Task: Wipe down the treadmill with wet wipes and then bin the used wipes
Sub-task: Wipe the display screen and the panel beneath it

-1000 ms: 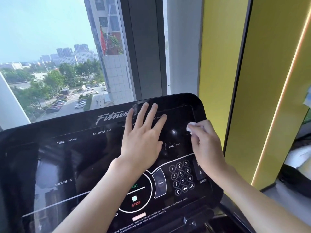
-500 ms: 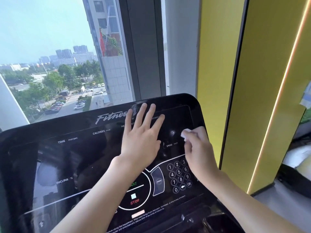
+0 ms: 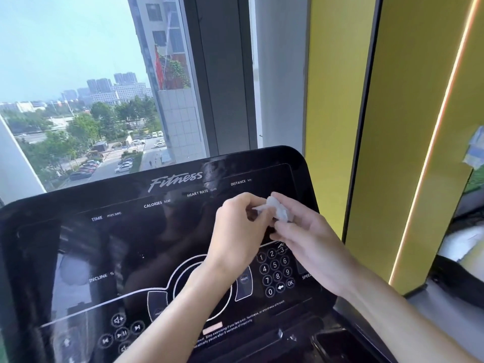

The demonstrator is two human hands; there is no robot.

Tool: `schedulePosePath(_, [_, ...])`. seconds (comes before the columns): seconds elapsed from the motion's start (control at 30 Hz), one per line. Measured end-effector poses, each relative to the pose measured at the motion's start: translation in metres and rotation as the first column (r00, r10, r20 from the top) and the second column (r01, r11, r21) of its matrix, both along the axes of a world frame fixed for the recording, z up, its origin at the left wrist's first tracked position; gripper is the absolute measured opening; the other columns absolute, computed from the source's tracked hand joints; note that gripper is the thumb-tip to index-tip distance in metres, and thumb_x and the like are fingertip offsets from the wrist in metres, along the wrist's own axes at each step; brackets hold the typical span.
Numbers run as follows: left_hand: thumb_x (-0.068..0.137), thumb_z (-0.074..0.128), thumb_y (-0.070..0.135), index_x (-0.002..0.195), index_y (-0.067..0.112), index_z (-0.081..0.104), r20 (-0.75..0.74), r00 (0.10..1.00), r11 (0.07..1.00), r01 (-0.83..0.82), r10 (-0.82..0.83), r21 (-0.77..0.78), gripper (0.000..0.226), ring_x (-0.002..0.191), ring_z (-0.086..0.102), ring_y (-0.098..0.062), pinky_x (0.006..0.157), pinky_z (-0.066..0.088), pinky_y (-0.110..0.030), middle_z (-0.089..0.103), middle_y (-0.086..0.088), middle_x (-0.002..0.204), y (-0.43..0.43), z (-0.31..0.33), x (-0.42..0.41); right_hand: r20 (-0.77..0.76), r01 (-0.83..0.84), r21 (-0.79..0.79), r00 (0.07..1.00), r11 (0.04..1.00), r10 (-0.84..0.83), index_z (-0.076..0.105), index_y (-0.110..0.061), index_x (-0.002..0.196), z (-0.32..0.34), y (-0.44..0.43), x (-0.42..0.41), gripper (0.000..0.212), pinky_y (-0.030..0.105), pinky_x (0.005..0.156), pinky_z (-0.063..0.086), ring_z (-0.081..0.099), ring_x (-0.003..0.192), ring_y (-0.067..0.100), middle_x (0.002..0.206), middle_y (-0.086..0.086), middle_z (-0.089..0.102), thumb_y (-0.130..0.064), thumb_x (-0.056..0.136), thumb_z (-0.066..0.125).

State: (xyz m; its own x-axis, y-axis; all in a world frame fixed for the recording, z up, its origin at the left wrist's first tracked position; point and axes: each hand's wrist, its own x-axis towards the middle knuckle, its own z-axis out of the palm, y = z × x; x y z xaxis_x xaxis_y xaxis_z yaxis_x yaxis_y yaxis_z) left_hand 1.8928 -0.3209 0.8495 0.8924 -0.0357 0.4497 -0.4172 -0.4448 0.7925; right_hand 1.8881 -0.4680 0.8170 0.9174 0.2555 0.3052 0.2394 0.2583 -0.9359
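The treadmill's glossy black console (image 3: 110, 231) fills the lower half of the head view, with white labels, a number pad and a round start/stop ring. A small crumpled white wet wipe (image 3: 279, 208) is held just above the console's upper right part. My left hand (image 3: 239, 226) pinches one corner of the wipe with curled fingers. My right hand (image 3: 303, 234) grips the other side of it from the right. Both hands meet over the wipe, lifted off the screen.
A large window (image 3: 78, 87) with a dark frame stands right behind the console. A yellow wall panel (image 3: 335, 100) with a lit orange strip rises on the right. Dark bags and white items (image 3: 461, 252) lie on the floor at the far right. The console's tray (image 3: 327, 341) sits below.
My left hand has lifted off the console, where it lay flat, and has taken hold of the wipe. My right hand has raised the wipe off the screen toward it.
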Motion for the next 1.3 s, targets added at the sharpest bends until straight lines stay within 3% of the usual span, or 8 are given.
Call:
schedulePosePath(0.17, [0.095,0.060,0.025,0.072,0.020,0.073,-0.029,0.997,0.996,0.071,-0.069,0.062,0.027,0.058,0.056,-0.010,0.062,0.054,-0.035,0.066,0.003,0.062,-0.001,0.006,0.001,0.247,0.415,-0.215,0.899,0.884,-0.362,0.065,-0.023,0.124,-0.004,-0.001,-0.001,0.030,0.027,0.086,0.055,0.067,0.098,0.010,0.112,-0.005,0.069,-0.014,0.095,0.063])
schedulePosePath(0.27, [0.097,0.054,0.020,0.111,0.024,0.071,0.151,0.988,0.951,-0.023,-0.025,0.309,0.022,0.092,0.056,-0.005,0.088,0.046,-0.024,0.064,0.012,0.101,0.006,0.013,0.002,0.378,0.655,-0.310,0.750,0.689,-0.542,0.068,-0.022,0.119,-0.007,-0.018,0.019,0.034,0.010,0.089,0.044,0.058,0.102,0.008,0.113,-0.004,0.057,-0.001,0.093,0.060])
schedulePosePath(0.37, [0.092,0.055,0.019,0.143,0.023,0.047,0.469,0.883,0.682,-0.360,0.027,0.637,0.052,0.141,0.032,-0.024,0.117,0.024,-0.041,0.043,-0.003,0.148,0.021,0.018,0.018,0.543,0.789,-0.398,0.614,0.469,-0.572,0.065,-0.008,0.126,-0.015,-0.029,0.040,0.038,0.001,0.083,0.033,0.050,0.098,0.015,0.112,0.001,0.044,0.007,0.092,0.055])
schedulePosePath(0.5, [0.092,0.051,0.021,0.152,0.020,0.033,0.468,0.882,0.470,-0.433,0.046,0.770,0.062,0.150,0.017,-0.032,0.121,0.014,-0.050,0.030,-0.009,0.159,0.032,0.018,0.033,0.693,0.841,-0.423,0.540,0.337,-0.479,0.062,-0.006,0.120,-0.033,-0.024,0.052,0.042,0.029,0.071,0.051,0.059,0.083,0.023,0.107,0.005,0.055,0.014,0.084,0.057])
schedulePosePath(0.77, [0.087,0.049,0.013,0.151,0.013,0.036,0.498,0.867,0.444,-0.458,0.030,0.770,0.065,0.150,0.020,-0.028,0.121,0.017,-0.047,0.031,-0.008,0.159,0.039,0.014,0.035,0.861,0.862,-0.396,0.468,0.315,-0.199,0.066,-0.001,0.115,-0.059,-0.001,0.034,0.026,0.028,0.087,0.055,0.058,0.100,0.021,0.116,0.009,0.057,-0.007,0.090,0.064])
schedulePosePath(0.97, [0.088,0.050,0.016,0.153,0.013,0.032,0.488,0.867,0.395,-0.486,0.104,0.779,0.068,0.153,0.008,-0.028,0.123,0.008,-0.050,0.019,-0.009,0.163,0.049,0.017,0.031,0.734,0.878,-0.247,0.445,0.410,-0.512,0.067,-0.004,0.110,-0.060,0.003,0.048,0.024,0.037,0.081,0.057,0.064,0.094,0.021,0.109,0.003,0.060,0.006,0.091,0.059])
schedulePosePath(1.13, [0.091,0.043,0.017,0.156,0.015,0.025,0.467,0.879,0.407,-0.462,0.092,0.788,0.067,0.153,-0.001,-0.024,0.123,0.002,-0.047,0.010,-0.006,0.166,0.051,0.017,0.030,0.834,0.799,-0.342,0.501,0.495,-0.232,0.068,-0.002,0.112,-0.060,0.046,0.030,0.025,0.026,0.082,0.054,0.060,0.093,0.014,0.112,0.005,0.059,-0.005,0.096,0.049])
schedulePosePath(1.3, [0.091,0.042,0.013,0.157,0.016,0.020,0.449,0.890,0.437,-0.434,0.073,0.788,0.070,0.153,-0.005,-0.021,0.124,0.000,-0.043,0.003,-0.005,0.166,0.060,0.018,0.027,0.802,0.875,-0.250,0.427,0.415,-0.417,0.071,-0.003,0.105,-0.045,0.011,0.054,0.021,0.027,0.081,0.052,0.057,0.094,0.016,0.106,0.003,0.061,0.003,0.093,0.055])
